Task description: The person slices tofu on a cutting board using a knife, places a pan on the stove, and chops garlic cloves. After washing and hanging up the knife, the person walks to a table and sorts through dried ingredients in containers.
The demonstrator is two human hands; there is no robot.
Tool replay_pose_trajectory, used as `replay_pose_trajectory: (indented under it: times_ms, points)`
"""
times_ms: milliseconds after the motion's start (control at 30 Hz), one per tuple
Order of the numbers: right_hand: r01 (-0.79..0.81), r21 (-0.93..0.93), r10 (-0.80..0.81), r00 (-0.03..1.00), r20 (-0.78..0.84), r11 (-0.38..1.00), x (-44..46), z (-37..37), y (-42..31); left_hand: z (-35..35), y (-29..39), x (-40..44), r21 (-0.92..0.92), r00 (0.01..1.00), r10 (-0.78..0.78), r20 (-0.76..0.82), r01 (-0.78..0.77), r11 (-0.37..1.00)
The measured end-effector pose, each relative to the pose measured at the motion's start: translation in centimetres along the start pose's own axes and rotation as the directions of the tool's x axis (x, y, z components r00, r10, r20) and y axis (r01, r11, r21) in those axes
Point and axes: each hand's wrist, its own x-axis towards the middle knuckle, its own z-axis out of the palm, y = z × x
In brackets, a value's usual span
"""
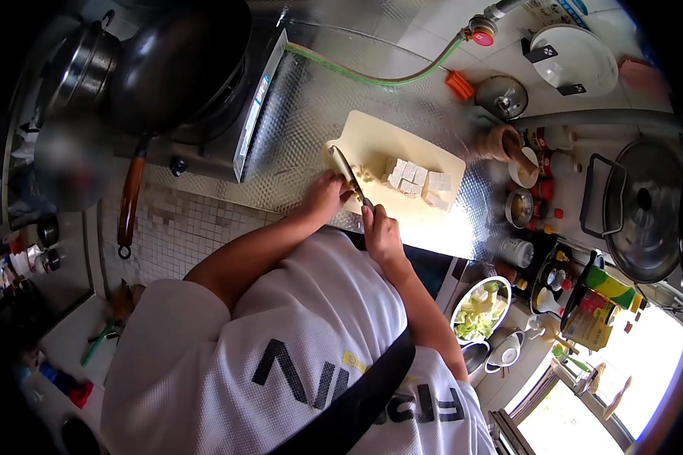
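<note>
A cream cutting board [425,148] lies on the silver, textured counter. On it sit white blocks [407,178] cut into cubes, with small pale pieces [366,174] to their left. My right hand [382,231] is wrapped round the handle of a knife [348,168], whose blade points up and left across the board's left part. My left hand [327,197] is at the board's left edge beside the blade, fingers bent together; what they hold, if anything, is too small to name.
A dark wok [178,68] with a wooden handle rests on the stove at the left. A bowl of cut greens [481,310] stands at the lower right, below jars and bottles. A hose [379,79] crosses the counter's back.
</note>
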Motion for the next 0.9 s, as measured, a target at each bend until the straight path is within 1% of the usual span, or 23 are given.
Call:
replay_pose_trajectory:
  times_ms: [33, 133, 233, 267, 367, 467, 567, 667, 700, 733, 800, 833, 900]
  points:
    - [0.035, -0.025, -0.035, 0.999, -0.011, 0.999, 0.1, 0.1, 0.1, 0.0, 0.0, 0.1, 0.007, 1.000, -0.013, 0.008, 0.013, 1.000]
    - [0.054, -0.083, -0.056, 0.998, -0.016, 0.995, 0.4, -0.1, 0.3, -0.2, 0.3, 0.5, 0.033, 0.998, -0.064, 0.010, 0.064, 0.997]
    - [0.093, -0.063, -0.094, 0.995, -0.020, 0.994, 0.6, -0.7, 0.4, -0.1, 0.7, 0.6, 0.048, 0.993, -0.118, -0.019, 0.118, 0.992]
    - [0.183, -0.075, -0.186, 0.982, -0.040, 0.980, 0.7, -0.5, 1.0, 0.0, 0.7, 0.8, 0.038, 0.991, -0.127, -0.031, 0.128, 0.991]
    - [0.285, -0.088, -0.291, 0.954, -0.072, 0.954, 0.7, -0.3, 1.5, 0.1, 0.7, 1.0, 0.020, 0.991, -0.132, -0.037, 0.133, 0.991]
    - [0.229, -0.099, -0.235, 0.971, -0.054, 0.968, 0.7, 0.1, 1.9, 0.2, 0.4, 0.9, 0.021, 0.993, -0.113, -0.032, 0.114, 0.993]
    - [0.209, -0.145, -0.214, 0.977, -0.019, 0.967, 0.8, 0.0, 2.0, 0.5, -0.1, 0.7, 0.021, 0.997, -0.081, -0.019, 0.081, 0.996]
    - [0.215, -0.209, -0.232, 0.971, -0.060, 0.954, 1.1, 0.9, 2.8, 0.7, -0.3, 0.1, 0.020, 0.999, -0.017, -0.035, 0.017, 1.000]
    - [0.242, -0.206, -0.262, 0.962, -0.077, 0.948, 1.3, 1.0, 3.1, 0.6, -0.2, 0.2, 0.021, 0.999, 0.014, -0.049, -0.013, 1.000]
    - [0.270, -0.204, -0.294, 0.951, -0.095, 0.941, 1.5, 1.1, 3.4, 0.5, -0.1, 0.4, -0.046, 0.999, -0.018, -0.050, 0.016, 0.999]
    - [0.375, -0.283, -0.424, 0.895, -0.138, 0.883, 1.4, 1.3, 4.3, 0.3, 0.5, 0.4, -0.182, 0.996, -0.084, -0.037, 0.076, 0.980]
    - [0.445, -0.364, -0.523, 0.838, -0.153, 0.818, 1.4, 1.4, 4.9, 0.1, 0.8, 0.6, -0.214, 0.995, -0.088, -0.044, 0.077, 0.974]
    - [0.495, -0.403, -0.587, 0.796, -0.145, 0.770, 1.3, 1.7, 5.4, -0.1, 1.2, 1.0, -0.274, 0.994, -0.099, -0.050, 0.082, 0.958]
